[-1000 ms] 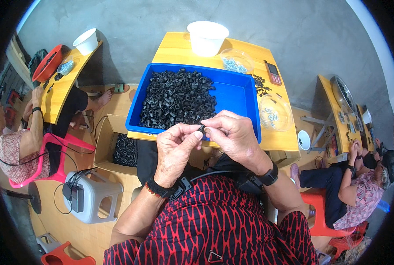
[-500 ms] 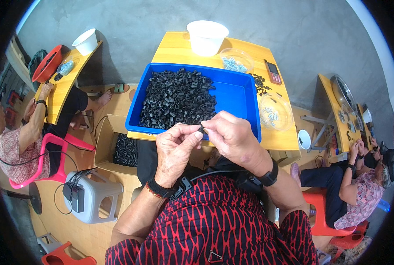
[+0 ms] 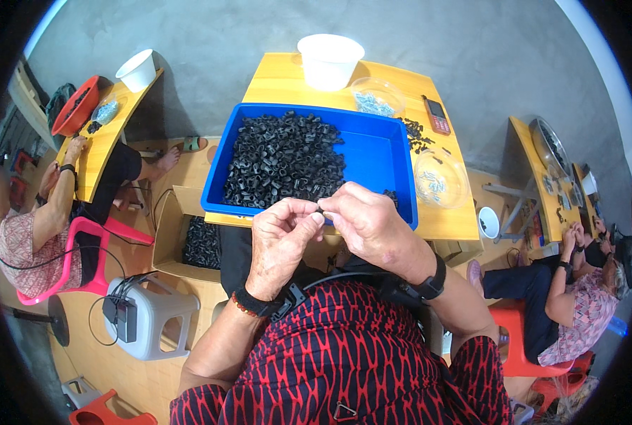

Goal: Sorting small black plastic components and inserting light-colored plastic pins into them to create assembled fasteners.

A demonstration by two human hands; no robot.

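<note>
My left hand [image 3: 285,239] and my right hand [image 3: 364,221] meet over the near edge of a blue plastic tray [image 3: 376,145]. Both are closed, with fingertips pinched around one small black plastic part [image 3: 321,210]. Most of that part is hidden by the fingers. A heap of similar black clip-like pieces [image 3: 284,156] fills the left and middle of the tray. A few more black pieces [image 3: 390,196] show beside my right hand, in the tray's near right corner.
The wooden table [image 3: 277,74] also bears a white tub [image 3: 330,62], two clear bowls with small screws [image 3: 375,99] and a phone [image 3: 437,115]. A cardboard box [image 3: 168,244] of black parts stands lower left. Other people [image 3: 29,241] sit at side tables; a grey stool [image 3: 156,312] is left.
My right hand has shifted slightly left, its fingers closing further over the black part, so less of it shows. My left hand has barely moved.
</note>
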